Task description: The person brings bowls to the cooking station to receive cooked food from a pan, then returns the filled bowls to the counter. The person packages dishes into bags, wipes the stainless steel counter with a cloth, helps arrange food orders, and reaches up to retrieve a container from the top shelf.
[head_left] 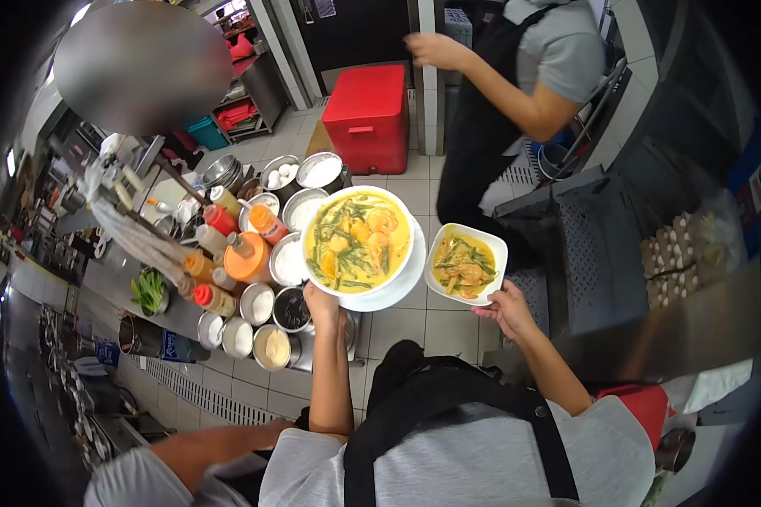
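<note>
My left hand (322, 306) is closed on the lower left side of a large round white bowl (306, 269). Yellow curry (355, 241) with green beans and shrimp fills it. Beneath the bowl, a white plate (393, 293) shows at the lower right; whether my fingers also grip it is hidden. My right hand (507, 311) pinches the lower right corner of a smaller, squarish white bowl (500, 253). That one holds a similar stew (463, 266) of beans and shrimp in yellow sauce. Both bowls are up in front of me, side by side and apart.
Left of the large bowl, a steel table (220, 346) carries several metal tubs (276, 346) and squeeze bottles (216, 300). A red cooler (365, 118) stands ahead. A person in a black apron (490, 110) is ahead right; another person's arm (220, 448) is at lower left. Egg trays (672, 258) sit right.
</note>
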Demonstrator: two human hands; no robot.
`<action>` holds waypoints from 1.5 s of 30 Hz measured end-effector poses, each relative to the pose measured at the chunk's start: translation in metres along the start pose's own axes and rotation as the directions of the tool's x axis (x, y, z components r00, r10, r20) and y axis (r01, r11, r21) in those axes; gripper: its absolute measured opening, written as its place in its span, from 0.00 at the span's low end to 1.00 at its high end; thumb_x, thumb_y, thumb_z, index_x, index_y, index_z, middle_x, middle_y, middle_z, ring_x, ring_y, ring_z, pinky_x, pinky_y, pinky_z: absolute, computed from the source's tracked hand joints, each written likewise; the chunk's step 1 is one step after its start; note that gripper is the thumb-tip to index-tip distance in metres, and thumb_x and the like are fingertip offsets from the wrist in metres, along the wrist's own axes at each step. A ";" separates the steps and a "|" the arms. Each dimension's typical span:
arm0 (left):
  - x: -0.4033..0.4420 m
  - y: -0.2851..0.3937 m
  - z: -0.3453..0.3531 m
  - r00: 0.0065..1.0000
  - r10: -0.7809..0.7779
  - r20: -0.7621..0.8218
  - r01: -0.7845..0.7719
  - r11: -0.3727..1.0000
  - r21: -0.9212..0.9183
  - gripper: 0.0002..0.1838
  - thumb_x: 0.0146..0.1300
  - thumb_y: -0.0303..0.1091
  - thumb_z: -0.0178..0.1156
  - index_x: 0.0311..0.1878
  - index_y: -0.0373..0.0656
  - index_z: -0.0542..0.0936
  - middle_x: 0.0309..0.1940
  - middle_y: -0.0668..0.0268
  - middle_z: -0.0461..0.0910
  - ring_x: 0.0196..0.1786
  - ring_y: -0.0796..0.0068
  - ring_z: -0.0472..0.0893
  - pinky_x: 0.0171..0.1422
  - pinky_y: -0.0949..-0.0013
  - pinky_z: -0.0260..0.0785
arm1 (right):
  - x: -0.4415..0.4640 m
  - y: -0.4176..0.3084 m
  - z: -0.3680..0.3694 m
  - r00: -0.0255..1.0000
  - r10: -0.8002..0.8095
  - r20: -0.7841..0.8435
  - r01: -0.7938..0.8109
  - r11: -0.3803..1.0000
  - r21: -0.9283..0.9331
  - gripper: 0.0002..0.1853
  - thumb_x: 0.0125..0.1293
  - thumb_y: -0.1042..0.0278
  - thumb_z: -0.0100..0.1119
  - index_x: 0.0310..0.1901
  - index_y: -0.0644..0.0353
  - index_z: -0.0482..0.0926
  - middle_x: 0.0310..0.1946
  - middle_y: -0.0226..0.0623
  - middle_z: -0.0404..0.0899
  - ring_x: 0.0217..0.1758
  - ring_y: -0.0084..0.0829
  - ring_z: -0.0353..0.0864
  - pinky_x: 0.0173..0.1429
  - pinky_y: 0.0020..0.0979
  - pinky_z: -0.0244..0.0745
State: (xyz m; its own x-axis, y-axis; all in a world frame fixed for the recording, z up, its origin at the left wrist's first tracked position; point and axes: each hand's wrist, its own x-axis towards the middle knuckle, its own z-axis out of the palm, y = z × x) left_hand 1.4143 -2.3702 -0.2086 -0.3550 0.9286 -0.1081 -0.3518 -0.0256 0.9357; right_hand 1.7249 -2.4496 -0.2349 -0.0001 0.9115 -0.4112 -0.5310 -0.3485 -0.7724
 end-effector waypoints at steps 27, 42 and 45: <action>0.379 -0.027 0.221 0.997 -0.042 -0.072 0.032 0.991 -0.128 0.11 0.58 0.22 0.46 0.42 0.26 0.73 0.39 0.52 0.77 0.36 0.68 0.80 0.39 0.70 0.74 | 0.454 -0.229 0.036 0.997 -0.015 0.076 0.021 0.996 -0.084 0.19 0.55 0.81 0.41 0.50 0.72 0.57 0.37 0.54 0.74 0.31 0.43 0.80 0.33 0.31 0.81; 0.568 -0.037 0.243 0.900 0.100 -0.425 -0.194 0.963 -0.186 0.11 0.59 0.23 0.47 0.42 0.27 0.74 0.38 0.53 0.78 0.35 0.69 0.80 0.39 0.70 0.74 | 0.767 -0.316 0.203 0.915 0.096 0.392 -0.027 0.984 -0.177 0.16 0.54 0.80 0.41 0.46 0.72 0.61 0.36 0.51 0.75 0.31 0.39 0.80 0.33 0.28 0.80; 0.624 -0.019 0.235 0.868 0.123 -0.481 -0.234 0.956 -0.178 0.11 0.59 0.23 0.47 0.41 0.27 0.74 0.37 0.53 0.78 0.35 0.69 0.80 0.38 0.70 0.74 | 0.833 -0.324 0.267 0.886 0.099 0.454 -0.027 0.986 -0.162 0.15 0.54 0.80 0.40 0.46 0.72 0.63 0.36 0.51 0.75 0.31 0.38 0.80 0.33 0.28 0.81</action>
State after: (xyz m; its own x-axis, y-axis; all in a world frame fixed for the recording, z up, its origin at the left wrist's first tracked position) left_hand 1.4029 -1.7037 -0.2149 -0.7680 0.6250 -0.1400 -0.4071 -0.3076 0.8600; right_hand 1.6707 -1.5191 -0.1986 -0.4372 0.8717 -0.2213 -0.3863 -0.4042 -0.8291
